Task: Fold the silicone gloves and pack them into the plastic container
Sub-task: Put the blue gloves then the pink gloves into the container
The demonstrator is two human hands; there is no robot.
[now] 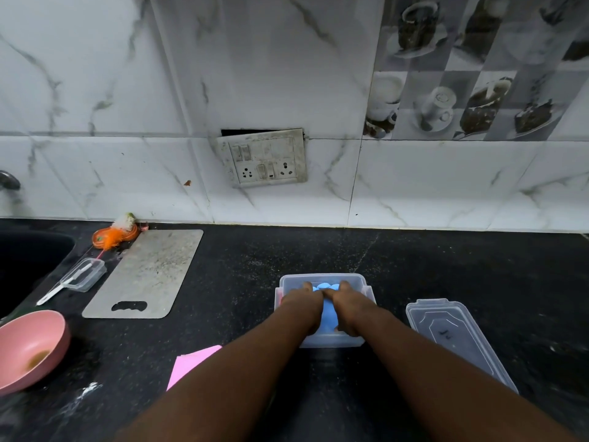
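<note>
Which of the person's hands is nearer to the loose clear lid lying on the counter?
Right. The right hand presses the blue glove inside the container, beside the lid; the left hand lies on the far side.

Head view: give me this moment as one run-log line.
step: packing | left hand + right hand: pressing blue gloves into container | lid: off, right of container | pink piece: on counter

You see blue gloves (328, 309) in a clear container (322, 341), a pink bowl (30, 349) at the black speckled worktop's (255, 266) left edge, and white marbled wall tiles (111, 74).
</note>
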